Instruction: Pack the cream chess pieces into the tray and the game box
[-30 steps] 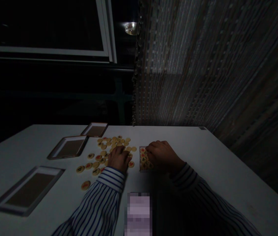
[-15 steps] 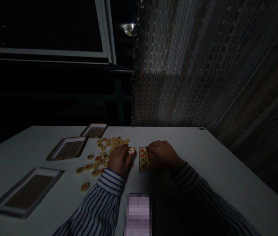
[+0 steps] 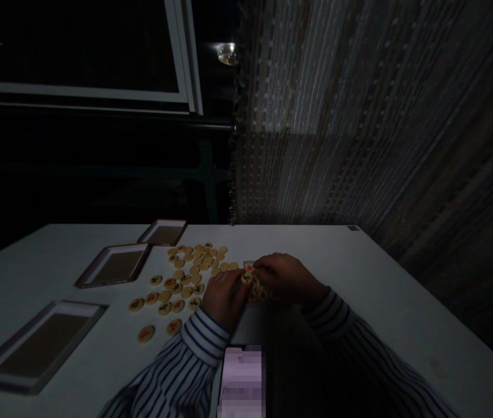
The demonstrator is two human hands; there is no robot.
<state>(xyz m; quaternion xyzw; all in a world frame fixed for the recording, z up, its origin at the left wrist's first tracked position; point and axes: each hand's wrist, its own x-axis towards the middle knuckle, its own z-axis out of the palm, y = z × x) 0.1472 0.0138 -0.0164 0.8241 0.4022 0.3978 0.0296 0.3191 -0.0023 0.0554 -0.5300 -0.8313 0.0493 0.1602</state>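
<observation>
Round yellow game discs [image 3: 185,273] with red or dark marks lie scattered on the white table [image 3: 381,296]. My left hand [image 3: 225,296] pinches one disc [image 3: 246,278] and holds it over a small box [image 3: 258,290] partly filled with discs. My right hand [image 3: 287,278] rests curled on the right side of that box, its fingertips at the box's far corner. Both sleeves are striped. What the right fingers hold, if anything, is hidden.
Three shallow brown trays with pale rims lie to the left: near [image 3: 39,345], middle [image 3: 113,265] and far [image 3: 162,232]. A lit phone screen [image 3: 241,380] lies between my forearms. A beaded curtain [image 3: 359,116] hangs behind the table. The room is dark.
My left hand lifted a disc out of the scattered pile and carried it right to the box. The right hand stayed on the box.
</observation>
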